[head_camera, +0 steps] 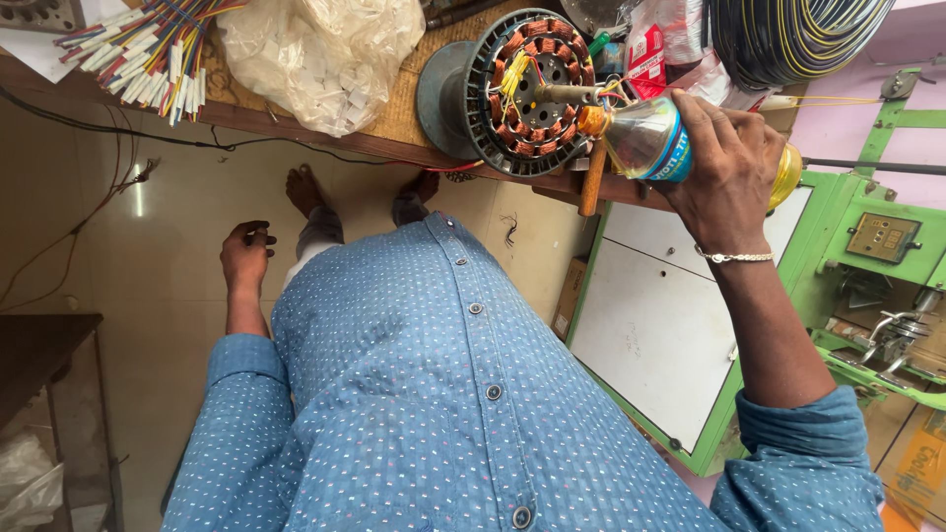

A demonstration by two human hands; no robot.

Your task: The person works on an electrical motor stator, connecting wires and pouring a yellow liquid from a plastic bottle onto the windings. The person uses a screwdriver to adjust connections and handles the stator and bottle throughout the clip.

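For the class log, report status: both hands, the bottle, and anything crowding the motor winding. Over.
Right hand grips clear bottle, tilted, cap at stator shaft. Left hand hangs loosely closed at the side. Yellow lead wires close by the cap.

Blue speckled shirt (424, 394), copper-wound stator (532, 89), green cabinet (867, 187), yellow-tinted bottle (655, 143).

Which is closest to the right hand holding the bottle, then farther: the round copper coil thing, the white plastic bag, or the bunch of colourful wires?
From the right hand:
1. Copper coil thing, just beside the bottle's tip.
2. White plastic bag, mid-bench.
3. Colourful wires, far end of the bench.
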